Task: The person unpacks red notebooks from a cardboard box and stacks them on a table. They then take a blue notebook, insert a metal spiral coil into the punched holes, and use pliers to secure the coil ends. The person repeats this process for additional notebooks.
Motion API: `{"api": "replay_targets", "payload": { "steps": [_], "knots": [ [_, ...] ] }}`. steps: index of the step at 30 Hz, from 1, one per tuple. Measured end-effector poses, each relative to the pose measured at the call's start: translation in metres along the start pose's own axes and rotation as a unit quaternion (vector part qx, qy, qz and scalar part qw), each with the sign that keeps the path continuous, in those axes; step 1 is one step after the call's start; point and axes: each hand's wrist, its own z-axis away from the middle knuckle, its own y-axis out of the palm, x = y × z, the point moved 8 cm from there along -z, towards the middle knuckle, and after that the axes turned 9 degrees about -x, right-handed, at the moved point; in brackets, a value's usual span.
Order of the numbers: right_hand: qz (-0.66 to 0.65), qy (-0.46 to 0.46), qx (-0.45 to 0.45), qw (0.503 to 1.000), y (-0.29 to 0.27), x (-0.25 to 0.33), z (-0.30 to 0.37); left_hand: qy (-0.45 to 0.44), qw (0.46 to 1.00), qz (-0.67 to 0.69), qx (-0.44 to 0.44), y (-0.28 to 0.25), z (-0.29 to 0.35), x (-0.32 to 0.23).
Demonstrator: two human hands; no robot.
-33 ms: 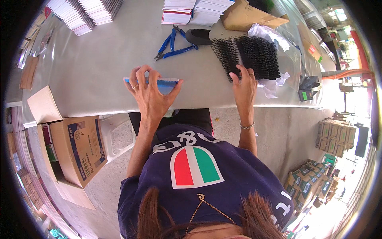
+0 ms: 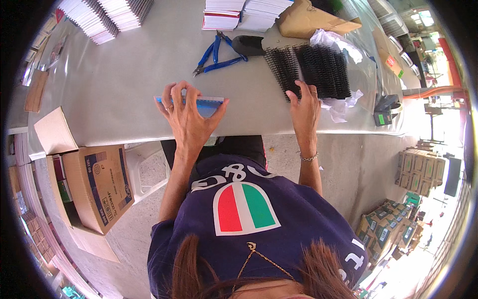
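Note:
My left hand (image 2: 186, 114) is closed over a thin blue booklet (image 2: 206, 103) held near the table's front edge. Fingers reach over its pale upper edge and the thumb presses its right end; much of the cover is behind the hand. My right hand (image 2: 305, 104) is at the near end of a row of black spiral binding coils (image 2: 281, 70), thumb and forefinger bent around a coil end. A second, denser bundle of black coils (image 2: 326, 72) lies just right of it, on crumpled white paper (image 2: 341, 107).
Blue-handled cutting pliers (image 2: 216, 55) lie beyond my hands, beside a black tool (image 2: 248, 46). Stacked spiral-bound books (image 2: 92, 20) and white-paged books (image 2: 259, 15) stand at the back. A cardboard piece (image 2: 313, 22) is back right. Below the table's left edge sits an open carton (image 2: 99, 184).

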Motion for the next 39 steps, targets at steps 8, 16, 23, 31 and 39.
{"api": "replay_targets", "payload": {
  "steps": [8, 16, 23, 31, 39],
  "knots": [
    [-0.062, 0.055, 0.015, 0.996, 0.005, -0.012, -0.003, -0.008, 1.0, -0.008, -0.007, -0.006, 0.002, 0.003],
    [-0.109, 0.151, 0.052, 0.981, -0.002, -0.029, -0.009, -0.017, 1.0, -0.013, -0.019, -0.016, 0.006, 0.017],
    [-0.332, 0.144, -0.103, 0.927, -0.029, -0.037, -0.024, -0.023, 1.0, -0.01, -0.018, -0.016, 0.003, 0.017],
    [-0.606, 0.114, -0.082, 0.783, -0.049, 0.005, -0.044, -0.03, 0.999, -0.002, -0.02, -0.014, 0.006, 0.017],
    [-0.625, 0.011, 0.027, 0.78, -0.04, 0.098, -0.034, -0.038, 0.999, 0.0, -0.015, -0.016, 0.005, 0.018]
  ]
}}
